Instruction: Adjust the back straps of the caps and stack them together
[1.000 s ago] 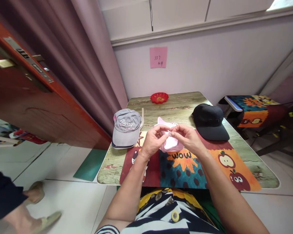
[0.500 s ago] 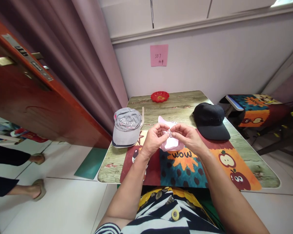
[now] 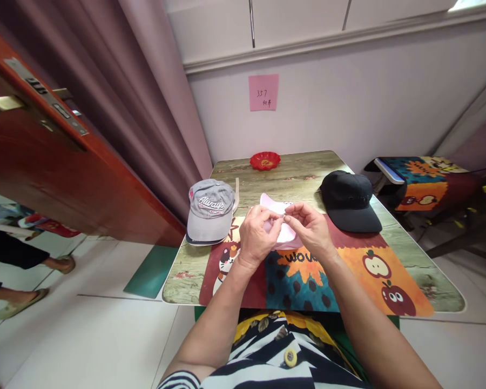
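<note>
On the worktop point(image 3: 295, 177) a mat point(image 3: 303, 292) lies along the near edge, with one cap point(image 3: 210, 209) at its left back corner, another cap point(image 3: 348, 201) at its right back corner, and an item point(image 3: 287, 234) between the two caps, at the grip of the left hand point(image 3: 255, 237) and the right hand point(image 3: 311, 228). Behind the item, near the far edge, stands a dish point(image 3: 264, 161), and above that a note point(image 3: 263, 93) is on the wall point(image 3: 348, 97). Left of the worktop are a door point(image 3: 65, 167) and, behind it, a curtain point(image 3: 162, 92), while a second mat point(image 3: 423, 175) lies beyond the right side
</note>
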`<action>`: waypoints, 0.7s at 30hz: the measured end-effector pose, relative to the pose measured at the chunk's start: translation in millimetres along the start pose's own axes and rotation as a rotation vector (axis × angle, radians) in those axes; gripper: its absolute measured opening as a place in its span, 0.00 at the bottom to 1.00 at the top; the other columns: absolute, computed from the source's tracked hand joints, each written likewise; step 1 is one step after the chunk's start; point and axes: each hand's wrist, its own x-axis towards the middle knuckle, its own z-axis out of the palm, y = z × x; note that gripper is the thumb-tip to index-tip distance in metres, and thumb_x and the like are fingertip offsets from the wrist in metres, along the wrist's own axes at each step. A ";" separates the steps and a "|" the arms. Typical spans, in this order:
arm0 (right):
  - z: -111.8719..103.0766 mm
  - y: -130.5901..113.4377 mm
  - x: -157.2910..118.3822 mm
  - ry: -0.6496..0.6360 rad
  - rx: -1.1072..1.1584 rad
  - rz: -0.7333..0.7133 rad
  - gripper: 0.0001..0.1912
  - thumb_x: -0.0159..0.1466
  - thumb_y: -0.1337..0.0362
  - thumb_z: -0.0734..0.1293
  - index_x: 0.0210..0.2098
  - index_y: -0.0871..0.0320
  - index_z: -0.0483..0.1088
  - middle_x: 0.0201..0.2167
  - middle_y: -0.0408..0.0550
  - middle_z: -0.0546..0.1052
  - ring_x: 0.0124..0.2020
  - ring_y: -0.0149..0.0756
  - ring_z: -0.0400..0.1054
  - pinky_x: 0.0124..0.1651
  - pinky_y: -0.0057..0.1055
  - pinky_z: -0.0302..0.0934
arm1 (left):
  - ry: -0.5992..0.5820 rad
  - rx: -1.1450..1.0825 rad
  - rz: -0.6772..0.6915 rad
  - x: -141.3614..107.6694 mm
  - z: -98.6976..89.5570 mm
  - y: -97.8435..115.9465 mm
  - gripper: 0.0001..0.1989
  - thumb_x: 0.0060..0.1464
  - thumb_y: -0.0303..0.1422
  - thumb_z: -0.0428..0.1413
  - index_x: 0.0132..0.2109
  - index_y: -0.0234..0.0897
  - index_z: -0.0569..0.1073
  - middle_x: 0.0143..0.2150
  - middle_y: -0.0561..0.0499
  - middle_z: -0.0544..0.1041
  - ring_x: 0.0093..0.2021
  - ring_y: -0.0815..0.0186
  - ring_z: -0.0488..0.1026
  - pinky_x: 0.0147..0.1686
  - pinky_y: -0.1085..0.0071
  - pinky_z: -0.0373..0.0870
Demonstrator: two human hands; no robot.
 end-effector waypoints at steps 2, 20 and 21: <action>1.9 2.0 -1.5 0.031 -0.036 -0.031 0.15 0.61 0.50 0.73 0.37 0.53 0.70 0.34 0.46 0.76 0.34 0.37 0.73 0.40 0.35 0.71 | -0.033 -0.102 -0.057 0.7 1.2 -1.0 0.02 0.55 0.32 0.62 0.34 0.40 0.79 0.35 0.49 0.78 0.38 0.63 0.74 0.39 0.67 0.71; 3.5 -16.4 -11.4 0.082 -0.450 -0.410 0.05 0.65 0.59 0.71 0.40 0.50 0.75 0.38 0.48 0.81 0.40 0.43 0.76 0.45 0.40 0.70 | 0.008 -0.394 -0.341 7.0 2.8 3.4 0.04 0.50 0.30 0.59 0.29 0.36 0.75 0.25 0.53 0.77 0.25 0.71 0.73 0.25 0.76 0.69; 4.3 -16.2 -9.7 0.094 -0.462 -0.428 0.05 0.65 0.59 0.71 0.41 0.50 0.75 0.38 0.48 0.81 0.41 0.43 0.76 0.46 0.40 0.70 | 0.011 -0.394 -0.334 9.5 3.1 4.7 0.03 0.50 0.30 0.59 0.29 0.36 0.75 0.26 0.53 0.77 0.25 0.70 0.74 0.26 0.76 0.70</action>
